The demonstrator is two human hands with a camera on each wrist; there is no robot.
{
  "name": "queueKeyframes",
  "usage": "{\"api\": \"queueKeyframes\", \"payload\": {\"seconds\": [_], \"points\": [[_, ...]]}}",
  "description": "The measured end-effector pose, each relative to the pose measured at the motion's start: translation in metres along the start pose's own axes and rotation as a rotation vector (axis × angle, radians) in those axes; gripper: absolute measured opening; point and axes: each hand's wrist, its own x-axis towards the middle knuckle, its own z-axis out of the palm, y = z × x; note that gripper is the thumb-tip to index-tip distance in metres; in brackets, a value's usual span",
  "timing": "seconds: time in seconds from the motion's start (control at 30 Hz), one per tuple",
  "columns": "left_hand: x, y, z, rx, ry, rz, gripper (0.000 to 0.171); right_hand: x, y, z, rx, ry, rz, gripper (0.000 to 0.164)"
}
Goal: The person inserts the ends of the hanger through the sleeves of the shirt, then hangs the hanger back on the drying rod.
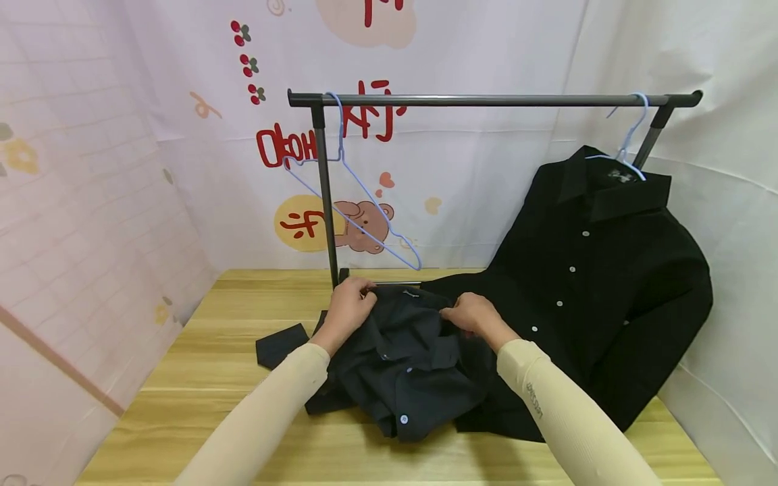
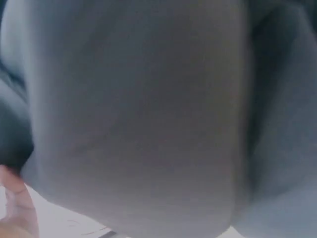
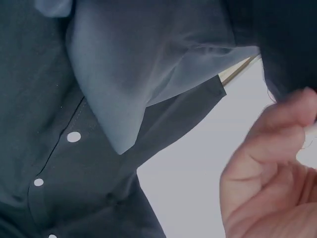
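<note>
A rumpled dark shirt (image 1: 419, 368) with buttons is held up above the table in the head view, its label near the top edge. My left hand (image 1: 348, 310) pinches its upper left edge. At the upper right edge, my right hand (image 1: 477, 318) pinches the cloth between thumb and fingers. Grey-looking shirt fabric (image 2: 138, 109) fills most of the left wrist view, leaving only part of the left hand (image 2: 19, 208) at the lower left corner. In the right wrist view, the right hand (image 3: 275, 173) grips dark cloth at the right edge.
A black shirt (image 1: 614, 270) with white buttons hangs on a blue hanger (image 1: 626, 152) at the right, its lower part spread on the wooden table (image 1: 200, 378). An unfilled blue hanger (image 1: 365, 196) hangs at the left of the dark rack bar (image 1: 486, 100). Printed curtains surround the table.
</note>
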Motion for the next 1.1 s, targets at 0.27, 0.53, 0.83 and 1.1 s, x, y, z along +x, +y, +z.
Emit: {"api": "queueKeyframes", "payload": {"seconds": [0.27, 0.53, 0.83, 1.1], "points": [[-0.008, 0.009, -0.001, 0.012, 0.119, 0.088, 0.024, -0.008, -0.02, -0.006, 0.012, 0.372, -0.056, 0.036], [-0.001, 0.004, -0.011, -0.244, 0.005, -0.112, 0.035, -0.013, -0.008, -0.013, -0.008, 0.183, -0.476, 0.047], [-0.006, -0.007, -0.018, -0.311, -0.126, -0.108, 0.038, -0.012, 0.011, -0.003, -0.365, 0.353, -0.795, 0.017], [-0.014, -0.019, -0.023, -0.162, -0.369, 0.04, 0.044, -0.016, -0.005, -0.01, -0.148, 0.31, -0.745, 0.018]]}}
